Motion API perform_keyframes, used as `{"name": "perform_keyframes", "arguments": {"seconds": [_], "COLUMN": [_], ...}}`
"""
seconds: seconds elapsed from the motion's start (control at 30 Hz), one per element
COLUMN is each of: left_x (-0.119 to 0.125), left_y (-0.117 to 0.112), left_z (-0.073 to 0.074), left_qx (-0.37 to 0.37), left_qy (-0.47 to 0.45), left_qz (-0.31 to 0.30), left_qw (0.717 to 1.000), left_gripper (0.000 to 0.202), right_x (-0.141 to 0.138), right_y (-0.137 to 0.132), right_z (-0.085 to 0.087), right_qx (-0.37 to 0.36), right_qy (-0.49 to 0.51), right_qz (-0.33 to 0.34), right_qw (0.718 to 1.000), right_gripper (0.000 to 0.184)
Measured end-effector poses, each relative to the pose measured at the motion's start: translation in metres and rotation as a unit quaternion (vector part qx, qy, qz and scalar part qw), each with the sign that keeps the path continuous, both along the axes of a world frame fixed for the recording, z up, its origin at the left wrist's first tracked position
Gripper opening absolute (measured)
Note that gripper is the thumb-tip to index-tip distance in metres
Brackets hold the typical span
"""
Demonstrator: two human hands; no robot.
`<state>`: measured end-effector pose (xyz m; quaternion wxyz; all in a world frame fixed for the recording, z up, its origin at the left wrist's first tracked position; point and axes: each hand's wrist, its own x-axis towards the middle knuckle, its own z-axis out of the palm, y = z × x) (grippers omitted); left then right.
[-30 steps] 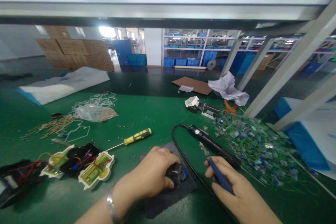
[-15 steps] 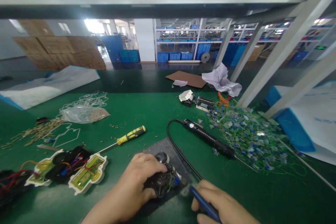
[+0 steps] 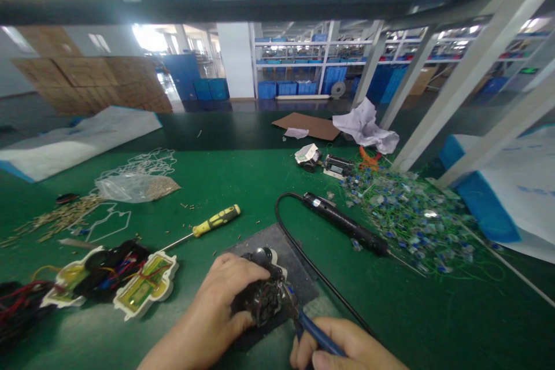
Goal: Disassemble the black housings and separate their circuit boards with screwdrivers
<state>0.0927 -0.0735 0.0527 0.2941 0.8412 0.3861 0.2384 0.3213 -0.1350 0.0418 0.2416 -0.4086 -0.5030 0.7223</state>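
Note:
My left hand [image 3: 221, 306] is closed around a small black device with exposed electronics [image 3: 262, 295], holding it on a dark grey mat [image 3: 288, 263] near the front edge of the green bench. My right hand [image 3: 347, 350] grips blue-handled pliers [image 3: 314, 332], whose jaws reach into the right side of the device. The device's near side is hidden under my left fingers.
A yellow-handled screwdriver [image 3: 208, 224] lies left of the mat. A black corded soldering iron [image 3: 347, 225] lies to the right, beside a heap of green wire offcuts [image 3: 407, 214]. White-and-yellow casings with wires [image 3: 117, 280] sit at left. A slanted frame post [image 3: 468, 63] rises at right.
My right hand brought the pliers down from beside the soldering iron to the device. My left hand tilted the device up, exposing its insides. The view dropped lower.

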Motion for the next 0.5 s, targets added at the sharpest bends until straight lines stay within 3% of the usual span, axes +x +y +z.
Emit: {"name": "perform_keyframes", "arguments": {"seconds": [0.2, 0.5], "left_x": [0.000, -0.003], "left_y": [-0.003, -0.005], "left_z": [0.001, 0.014], "left_qx": [-0.064, -0.019], "left_qy": [0.024, 0.067], "left_qz": [0.041, -0.055], "left_qw": [0.997, 0.996], "left_gripper": [0.049, 0.048], "right_x": [0.001, 0.016], "right_y": [0.004, 0.027], "right_z": [0.007, 0.019], "right_qx": [-0.015, -0.090], "right_qy": [-0.010, 0.027], "right_qz": [-0.004, 0.081], "right_qw": [1.000, 0.992], "right_gripper": [0.061, 0.052]}}
